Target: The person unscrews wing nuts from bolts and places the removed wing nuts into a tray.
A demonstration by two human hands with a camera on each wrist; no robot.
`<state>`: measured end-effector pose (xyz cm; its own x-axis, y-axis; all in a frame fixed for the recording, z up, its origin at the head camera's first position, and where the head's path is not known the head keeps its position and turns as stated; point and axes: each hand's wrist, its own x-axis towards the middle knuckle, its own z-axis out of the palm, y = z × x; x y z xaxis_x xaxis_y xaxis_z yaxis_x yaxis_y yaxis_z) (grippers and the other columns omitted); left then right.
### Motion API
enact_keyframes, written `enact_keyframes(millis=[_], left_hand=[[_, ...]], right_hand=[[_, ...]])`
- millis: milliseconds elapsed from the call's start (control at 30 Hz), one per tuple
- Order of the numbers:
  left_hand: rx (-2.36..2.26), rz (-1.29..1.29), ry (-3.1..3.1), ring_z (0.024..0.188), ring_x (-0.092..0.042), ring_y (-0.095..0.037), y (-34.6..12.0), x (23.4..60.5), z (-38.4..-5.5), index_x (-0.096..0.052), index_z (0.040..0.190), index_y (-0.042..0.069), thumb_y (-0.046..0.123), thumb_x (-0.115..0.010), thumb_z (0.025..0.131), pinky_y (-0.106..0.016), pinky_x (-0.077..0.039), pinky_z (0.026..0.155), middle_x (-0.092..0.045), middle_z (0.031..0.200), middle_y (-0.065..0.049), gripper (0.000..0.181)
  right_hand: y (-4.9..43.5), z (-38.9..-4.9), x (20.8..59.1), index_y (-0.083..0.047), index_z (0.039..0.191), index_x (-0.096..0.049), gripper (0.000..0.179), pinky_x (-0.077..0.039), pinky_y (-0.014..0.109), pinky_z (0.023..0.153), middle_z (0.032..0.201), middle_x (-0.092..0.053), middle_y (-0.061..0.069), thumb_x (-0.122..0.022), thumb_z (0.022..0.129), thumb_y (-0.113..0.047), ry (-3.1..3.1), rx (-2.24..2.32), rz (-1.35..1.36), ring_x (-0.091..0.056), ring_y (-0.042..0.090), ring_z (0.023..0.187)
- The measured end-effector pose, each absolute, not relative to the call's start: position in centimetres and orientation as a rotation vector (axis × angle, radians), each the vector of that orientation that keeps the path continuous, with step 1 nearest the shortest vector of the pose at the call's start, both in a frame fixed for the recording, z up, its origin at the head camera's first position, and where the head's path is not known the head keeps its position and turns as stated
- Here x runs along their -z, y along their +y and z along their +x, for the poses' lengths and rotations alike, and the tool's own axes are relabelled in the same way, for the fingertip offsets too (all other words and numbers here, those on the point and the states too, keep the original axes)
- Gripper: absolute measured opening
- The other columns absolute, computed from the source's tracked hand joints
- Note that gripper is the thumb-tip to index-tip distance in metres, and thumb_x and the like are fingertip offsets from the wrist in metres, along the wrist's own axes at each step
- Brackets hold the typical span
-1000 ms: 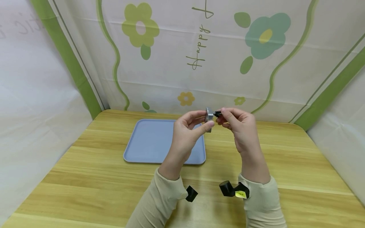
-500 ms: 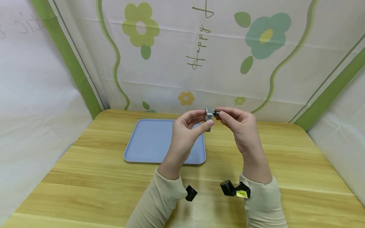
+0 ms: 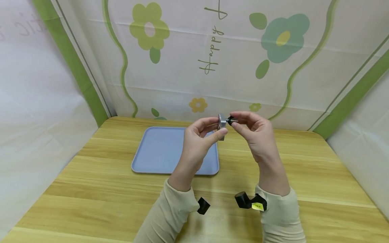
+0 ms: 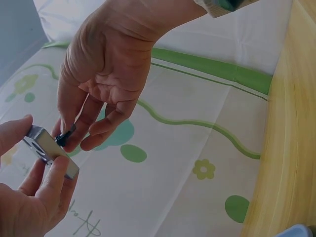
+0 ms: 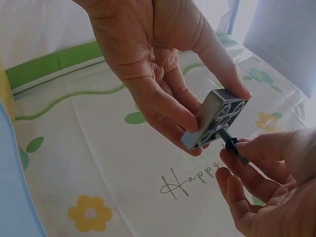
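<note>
A rectangular silver metal block (image 5: 216,120) with round recesses in one face is held up over the table, edge-on in the head view. My left hand (image 3: 197,143) grips its edges between thumb and fingers. From the recessed face a threaded bolt (image 5: 225,134) sticks out toward my right hand (image 3: 262,135). On the bolt sits a small black winged nut (image 5: 231,143), a short way off the block, with the bolt's end showing beyond it. My right thumb and index finger pinch the nut from below and above; the other right fingers are loosely bent.
Behind the left forearm, a light blue tray (image 3: 159,152) lies on the wooden table (image 3: 100,189). A white printed cloth (image 3: 182,74) hangs along the table's back edge. Black wrist cameras, such as the right one (image 3: 243,200), stick out from both sleeves.
My right thumb and index finger have shifted around the black nut, which now shows turned between them with the bolt's end visible. The left hand and block have hardly moved.
</note>
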<state>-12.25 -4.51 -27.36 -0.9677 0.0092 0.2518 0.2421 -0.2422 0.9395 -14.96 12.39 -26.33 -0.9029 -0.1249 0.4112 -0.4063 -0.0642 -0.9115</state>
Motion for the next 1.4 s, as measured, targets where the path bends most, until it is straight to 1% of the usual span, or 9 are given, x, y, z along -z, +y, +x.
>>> enact_keyframes(millis=[200, 333, 400, 500, 567, 667, 800, 967, 1400], left_hand=[[2.356, -0.297, -1.836, 0.110, -0.065, -0.018, -4.49, 27.45, -12.15, -0.066, 0.119, 0.001, 0.001, -0.075, 0.086, -0.032, -0.058, 0.090, -0.066, 0.117, -0.009, 0.034], [2.362, -0.301, -1.827, 0.110, -0.065, -0.018, -4.50, 27.49, -12.14, -0.066, 0.119, 0.001, 0.001, -0.075, 0.087, -0.032, -0.058, 0.091, -0.066, 0.116, -0.009, 0.034], [2.356, -0.303, -1.828, 0.110, -0.065, -0.018, -4.51, 27.50, -12.15, -0.067, 0.119, 0.001, 0.002, -0.075, 0.087, -0.032, -0.058, 0.091, -0.067, 0.116, -0.009, 0.033], [2.349, -0.298, -1.836, 0.109, -0.066, -0.018, -4.51, 27.48, -12.16, -0.067, 0.118, 0.002, 0.003, -0.076, 0.087, -0.031, -0.058, 0.091, -0.067, 0.116, -0.008, 0.033], [2.347, -0.288, -1.845, 0.110, -0.066, -0.018, -4.50, 27.47, -12.16, -0.067, 0.118, 0.003, 0.004, -0.076, 0.087, -0.030, -0.058, 0.091, -0.067, 0.115, -0.008, 0.033], [2.353, -0.280, -1.851, 0.110, -0.065, -0.017, -4.46, 27.48, -12.19, -0.067, 0.118, 0.004, 0.004, -0.076, 0.087, -0.029, -0.057, 0.090, -0.067, 0.115, -0.006, 0.032], [2.357, -0.293, -1.841, 0.109, -0.065, -0.017, -4.41, 27.50, -12.22, -0.067, 0.118, 0.002, 0.003, -0.076, 0.086, -0.030, -0.058, 0.090, -0.067, 0.116, -0.007, 0.033], [2.354, -0.309, -1.829, 0.109, -0.066, -0.017, -4.38, 27.49, -12.22, -0.066, 0.119, 0.001, 0.002, -0.076, 0.086, -0.032, -0.059, 0.088, -0.067, 0.117, -0.010, 0.035], [2.342, -0.313, -1.832, 0.110, -0.066, -0.018, -4.32, 27.31, -12.14, -0.066, 0.119, 0.000, 0.000, -0.075, 0.086, -0.031, -0.059, 0.088, -0.067, 0.118, -0.012, 0.035]], right_hand=[[12.13, -14.98, 26.37, -0.014, 0.101, -0.072, 0.028, -0.054, 0.019, 0.084, 0.098, -0.067, -0.007, -0.064, 0.091, 0.010, -1.991, -2.035, 0.607, -0.061, 0.013, 0.096], [12.08, -14.96, 26.38, -0.016, 0.100, -0.072, 0.030, -0.053, 0.019, 0.082, 0.097, -0.067, -0.007, -0.062, 0.091, 0.011, -1.969, -2.045, 0.619, -0.060, 0.012, 0.094], [12.10, -14.94, 26.35, -0.016, 0.100, -0.072, 0.027, -0.053, 0.018, 0.079, 0.097, -0.066, -0.006, -0.061, 0.093, 0.008, -1.942, -2.081, 0.600, -0.059, 0.011, 0.091], [12.19, -14.91, 26.24, -0.016, 0.098, -0.072, 0.019, -0.052, 0.018, 0.073, 0.094, -0.066, -0.005, -0.061, 0.097, -0.001, -1.899, -2.152, 0.527, -0.059, 0.009, 0.086], [12.31, -14.91, 26.17, -0.016, 0.095, -0.073, 0.014, -0.052, 0.018, 0.069, 0.090, -0.065, -0.005, -0.061, 0.098, -0.008, -1.886, -2.186, 0.455, -0.060, 0.009, 0.080], [12.45, -14.90, 26.10, -0.016, 0.092, -0.072, 0.014, -0.051, 0.019, 0.064, 0.081, -0.064, -0.005, -0.061, 0.100, -0.014, -1.897, -2.202, 0.374, -0.060, 0.010, 0.073], [12.41, -14.84, 26.01, -0.015, 0.091, -0.073, 0.016, -0.048, 0.019, 0.057, 0.070, -0.062, -0.004, -0.060, 0.100, -0.016, -1.910, -2.217, 0.362, -0.058, 0.009, 0.065], [12.16, -14.84, 26.00, -0.014, 0.091, -0.073, 0.018, -0.046, 0.017, 0.051, 0.066, -0.063, -0.003, -0.058, 0.101, -0.016, -1.900, -2.257, 0.400, -0.058, 0.008, 0.058], [12.15, -14.97, 26.08, -0.016, 0.085, -0.074, 0.021, -0.051, 0.017, 0.054, 0.067, -0.067, -0.005, -0.060, 0.100, -0.013, -1.925, -2.262, 0.418, -0.058, 0.008, 0.059]])
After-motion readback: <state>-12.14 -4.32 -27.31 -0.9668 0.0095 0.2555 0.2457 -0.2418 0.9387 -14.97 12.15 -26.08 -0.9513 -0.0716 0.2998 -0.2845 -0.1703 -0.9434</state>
